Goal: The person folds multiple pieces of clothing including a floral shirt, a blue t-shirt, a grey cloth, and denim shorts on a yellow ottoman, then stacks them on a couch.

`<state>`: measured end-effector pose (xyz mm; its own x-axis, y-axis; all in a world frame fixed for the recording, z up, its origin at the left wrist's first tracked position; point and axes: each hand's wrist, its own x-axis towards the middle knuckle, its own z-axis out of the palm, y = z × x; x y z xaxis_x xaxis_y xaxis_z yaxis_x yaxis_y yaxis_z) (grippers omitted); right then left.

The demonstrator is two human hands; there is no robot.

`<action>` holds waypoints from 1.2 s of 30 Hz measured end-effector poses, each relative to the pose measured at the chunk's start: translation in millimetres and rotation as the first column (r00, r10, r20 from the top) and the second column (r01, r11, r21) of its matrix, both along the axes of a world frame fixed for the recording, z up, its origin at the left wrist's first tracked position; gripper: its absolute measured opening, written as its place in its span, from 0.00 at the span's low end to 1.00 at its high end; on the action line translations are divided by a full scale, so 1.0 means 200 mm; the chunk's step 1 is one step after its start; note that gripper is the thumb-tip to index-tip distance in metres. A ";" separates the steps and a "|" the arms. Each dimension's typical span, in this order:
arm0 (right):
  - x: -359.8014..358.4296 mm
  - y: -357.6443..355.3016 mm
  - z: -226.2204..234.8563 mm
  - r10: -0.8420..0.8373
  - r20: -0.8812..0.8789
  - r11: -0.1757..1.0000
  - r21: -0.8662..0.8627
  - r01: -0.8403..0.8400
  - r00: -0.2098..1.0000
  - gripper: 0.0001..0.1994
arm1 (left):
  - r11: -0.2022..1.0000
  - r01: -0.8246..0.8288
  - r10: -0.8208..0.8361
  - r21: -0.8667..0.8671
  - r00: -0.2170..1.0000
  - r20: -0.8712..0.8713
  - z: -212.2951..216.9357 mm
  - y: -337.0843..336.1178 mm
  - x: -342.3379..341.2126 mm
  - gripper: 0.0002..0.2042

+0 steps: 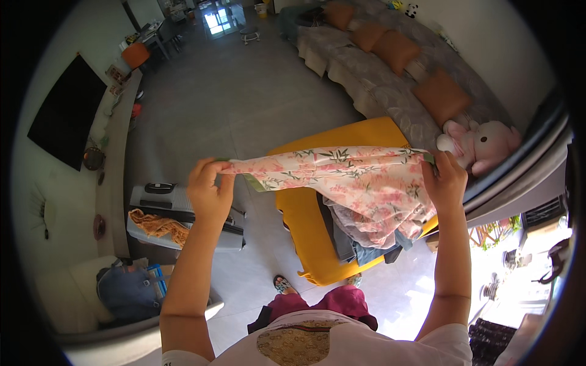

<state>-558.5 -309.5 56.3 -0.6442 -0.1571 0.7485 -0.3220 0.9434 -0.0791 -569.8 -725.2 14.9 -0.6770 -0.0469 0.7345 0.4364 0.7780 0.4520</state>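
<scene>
A white and pink floral cloth (360,174) with green leaves and green trim is stretched between my two raised hands. My left hand (209,188) pinches its left end, and my right hand (447,182) grips the right corner by the green edge. The cloth's upper edge is pulled nearly straight, while the lower right part hangs down in folds. Beneath it lies a heap of clothes (372,253), blue and dark grey, on a yellow cover (299,229). Whether the cloth touches the heap, I cannot tell.
On the left, an orange-brown cloth (160,227) lies on a grey suitcase (229,239), near a blue backpack (125,290). A long sofa (342,64) with brown cushions and a pink plush toy (491,146) runs along the right. A black screen (68,113) hangs on the left wall.
</scene>
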 end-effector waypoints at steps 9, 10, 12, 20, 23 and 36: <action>-0.02 -0.22 -0.06 -0.176 0.117 0.984 0.060 0.170 0.977 0.08 | 0.950 0.069 -0.134 0.305 0.971 0.196 -0.04 -0.19 -0.29 0.07; -0.02 -0.23 -0.09 -0.148 0.196 0.989 0.032 0.144 0.970 0.09 | 0.924 0.044 -0.149 0.379 0.956 0.252 -0.05 -0.19 -0.35 0.08; 0.00 -0.26 -0.14 -0.088 0.344 0.994 -0.033 0.106 0.935 0.12 | 0.860 0.043 -0.230 0.508 0.922 0.312 -0.05 -0.17 -0.49 0.08; -0.07 -0.57 -0.56 -0.022 0.905 0.999 0.035 -0.024 0.424 0.13 | 0.673 0.115 -0.452 0.731 0.846 0.283 -0.04 -0.18 -1.21 0.08; -0.27 -0.60 -0.70 -0.108 0.928 0.987 0.056 0.153 0.357 0.10 | 0.709 0.112 -0.445 0.697 0.837 0.319 -0.06 -0.19 -1.44 0.07; -1.29 -0.58 -0.74 -0.168 0.594 0.705 -0.485 0.517 0.786 0.09 | 0.605 -0.019 -0.512 0.796 0.757 0.407 -0.57 -0.67 -2.69 0.08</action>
<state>-815.5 -425.6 -92.7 -0.8407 0.5130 0.1735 0.2614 0.6651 -0.6995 -1108.4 -860.2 -99.3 -0.9914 -0.1301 0.0167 0.0206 -0.0281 0.9994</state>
